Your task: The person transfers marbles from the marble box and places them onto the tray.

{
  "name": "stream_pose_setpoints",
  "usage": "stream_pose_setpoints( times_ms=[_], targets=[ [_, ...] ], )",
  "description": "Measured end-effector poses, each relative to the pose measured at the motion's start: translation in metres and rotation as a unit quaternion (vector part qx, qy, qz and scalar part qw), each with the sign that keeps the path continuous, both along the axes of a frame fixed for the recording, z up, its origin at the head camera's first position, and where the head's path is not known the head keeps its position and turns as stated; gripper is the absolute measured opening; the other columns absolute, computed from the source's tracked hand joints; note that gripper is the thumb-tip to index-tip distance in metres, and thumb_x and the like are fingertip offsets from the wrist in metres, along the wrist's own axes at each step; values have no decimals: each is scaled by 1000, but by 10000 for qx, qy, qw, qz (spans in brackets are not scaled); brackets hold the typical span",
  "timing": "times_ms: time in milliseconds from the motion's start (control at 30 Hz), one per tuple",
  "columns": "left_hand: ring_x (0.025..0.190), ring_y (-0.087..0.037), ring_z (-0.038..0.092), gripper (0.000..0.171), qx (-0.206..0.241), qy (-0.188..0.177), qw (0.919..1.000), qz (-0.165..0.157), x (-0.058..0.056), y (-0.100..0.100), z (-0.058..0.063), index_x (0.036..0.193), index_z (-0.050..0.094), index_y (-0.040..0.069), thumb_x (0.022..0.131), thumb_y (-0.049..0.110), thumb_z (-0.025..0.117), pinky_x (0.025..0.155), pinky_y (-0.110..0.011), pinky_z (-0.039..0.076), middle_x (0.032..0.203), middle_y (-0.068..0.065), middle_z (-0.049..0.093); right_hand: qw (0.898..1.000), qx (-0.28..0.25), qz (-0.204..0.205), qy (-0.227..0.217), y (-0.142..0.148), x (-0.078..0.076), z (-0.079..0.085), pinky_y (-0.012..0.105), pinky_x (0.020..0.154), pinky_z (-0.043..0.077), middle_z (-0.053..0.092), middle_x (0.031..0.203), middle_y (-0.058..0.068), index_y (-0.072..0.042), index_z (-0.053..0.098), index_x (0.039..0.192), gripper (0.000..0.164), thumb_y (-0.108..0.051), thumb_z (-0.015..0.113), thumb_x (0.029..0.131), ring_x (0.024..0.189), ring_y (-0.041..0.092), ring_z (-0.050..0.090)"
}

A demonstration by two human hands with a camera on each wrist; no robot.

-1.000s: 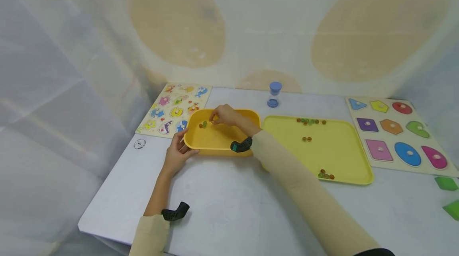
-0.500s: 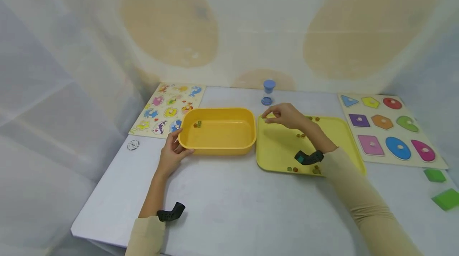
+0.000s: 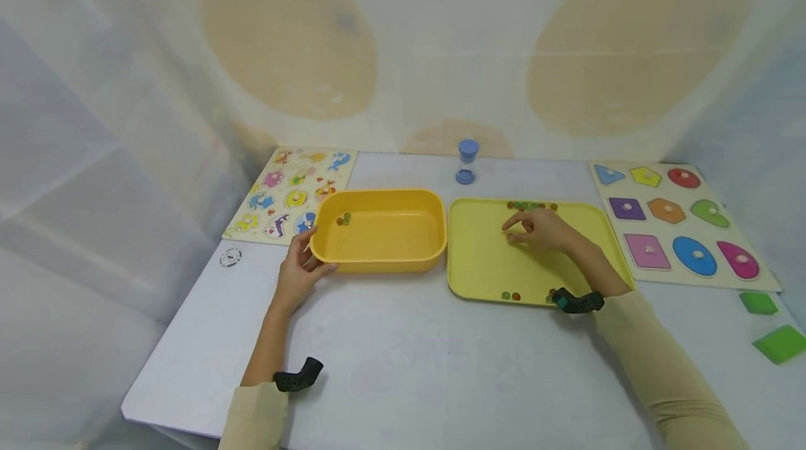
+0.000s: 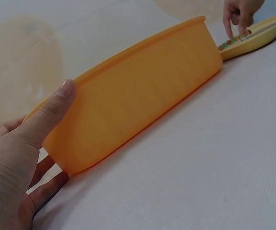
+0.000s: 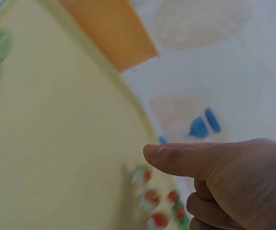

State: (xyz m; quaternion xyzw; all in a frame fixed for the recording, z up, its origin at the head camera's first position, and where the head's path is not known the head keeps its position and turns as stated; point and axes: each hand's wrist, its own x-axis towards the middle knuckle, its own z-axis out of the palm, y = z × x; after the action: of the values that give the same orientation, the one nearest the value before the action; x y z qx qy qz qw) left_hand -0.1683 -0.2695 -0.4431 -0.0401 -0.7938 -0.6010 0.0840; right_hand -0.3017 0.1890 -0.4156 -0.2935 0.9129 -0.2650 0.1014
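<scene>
My left hand (image 3: 297,273) holds the left end of an orange-yellow plastic bin (image 3: 378,266), its thumb against the wall and rim, as the left wrist view shows. Inside the bin, a few small green and red glass marbles (image 3: 343,219) lie near the left. Over a yellow tray (image 3: 478,275), my right hand (image 3: 546,231) hovers with thumb and index finger apart; nothing shows between them. A row of similar marbles (image 3: 529,206) lies along the tray's far edge, just beyond that hand. Two more marbles (image 3: 511,295) sit at its near edge. The right wrist partly hides others there.
Behind the bin lies an animal puzzle board (image 3: 290,198). A shape puzzle board (image 3: 680,226) is right of the tray, with green blocks (image 3: 779,345) nearer. A blue sand timer (image 3: 466,162) stands at the back. One round black-and-white token (image 3: 230,257) lies at left.
My right hand has moved from inside the bin rightward to above the tray. The left hand keeps its hold on the bin. The head view has shifted slightly.
</scene>
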Motion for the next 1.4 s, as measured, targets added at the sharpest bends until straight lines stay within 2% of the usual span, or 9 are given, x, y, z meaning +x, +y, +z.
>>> stream_pose_setpoints(
  times_ms=[267, 500, 767, 833, 900, 967, 1067, 1300, 1400],
  targets=[
    [124, -35, 38, 77, 20, -51, 10000, 6, 1, 0, 1, 137, 28, 12, 74, 16, 73, 92, -36, 44, 145, -13, 25, 9941, -615, 410, 800, -57, -13, 50, 23, 43, 25, 29, 49, -3, -12, 67, 102, 25, -28, 64, 83, 43, 10, 24],
    [124, -32, 40, 78, 82, -99, 9999, -13, -1, 0, -1, 137, 29, 14, 74, 19, 73, 92, -36, 45, 146, -10, 26, 9879, -839, 1186, 541, -149, -28, 72, 23, 44, 26, 32, 49, -2, -13, 68, 100, 20, -22, 65, 83, 45, 11, 25],
    [124, -30, 40, 76, 13, -151, 9999, 40, -2, -2, -2, 137, 29, 16, 75, 18, 73, 93, -35, 45, 146, -8, 26, 9811, -460, 1879, 36, -238, -48, 57, 22, 47, 24, 28, 50, -2, -14, 66, 107, 24, -22, 63, 84, 47, 13, 23],
    [124, -30, 40, 76, 29, -183, 9998, 40, -2, -2, -1, 137, 29, 17, 75, 18, 73, 93, -35, 44, 146, -8, 26, 9816, -343, 1879, -55, -253, -51, 50, 21, 50, 28, 35, 54, -1, -15, 66, 108, 25, -22, 63, 84, 49, 13, 25],
    [124, -30, 40, 76, 63, -204, 9998, 26, -2, -1, 0, 137, 29, 18, 75, 20, 73, 93, -36, 44, 146, -8, 26, 9828, -229, 1828, -133, -265, -52, 45, 22, 59, 38, 53, 68, 0, -15, 66, 107, 24, -22, 63, 84, 56, 12, 35],
    [124, -31, 39, 76, 65, -164, 9998, -8, -2, 0, 0, 137, 28, 16, 75, 19, 73, 93, -37, 44, 145, -9, 26, 9843, -109, 1745, -237, -275, -52, 40, 25, 74, 44, 62, 92, 1, -17, 66, 107, 24, -22, 63, 84, 71, 14, 45],
    [125, -32, 39, 77, 67, -105, 9999, -60, -3, 0, 0, 137, 28, 15, 75, 20, 72, 93, -36, 45, 146, -10, 26, 9850, 57, 1693, -328, -286, -51, 32, 32, 88, 45, 59, 117, 1, -16, 66, 107, 23, -20, 63, 84, 95, 19, 51],
    [124, -35, 38, 78, 88, -74, 9999, -79, -3, 0, -2, 138, 27, 12, 74, 21, 73, 92, -32, 45, 145, -14, 26, 9823, 433, 1797, -304, -295, -51, 13, 30, 79, 44, 61, 107, 1, -18, 66, 107, 22, -18, 62, 85, 91, 21, 50],
    [124, -34, 39, 78, 105, -50, 9999, -53, -2, -2, -2, 137, 28, 12, 74, 21, 73, 91, -32, 46, 144, -14, 27, 9823, 403, 1799, -322, -298, -50, 8, 29, 85, 43, 60, 111, -1, -17, 66, 107, 22, -17, 62, 85, 97, 19, 50]
  ],
)
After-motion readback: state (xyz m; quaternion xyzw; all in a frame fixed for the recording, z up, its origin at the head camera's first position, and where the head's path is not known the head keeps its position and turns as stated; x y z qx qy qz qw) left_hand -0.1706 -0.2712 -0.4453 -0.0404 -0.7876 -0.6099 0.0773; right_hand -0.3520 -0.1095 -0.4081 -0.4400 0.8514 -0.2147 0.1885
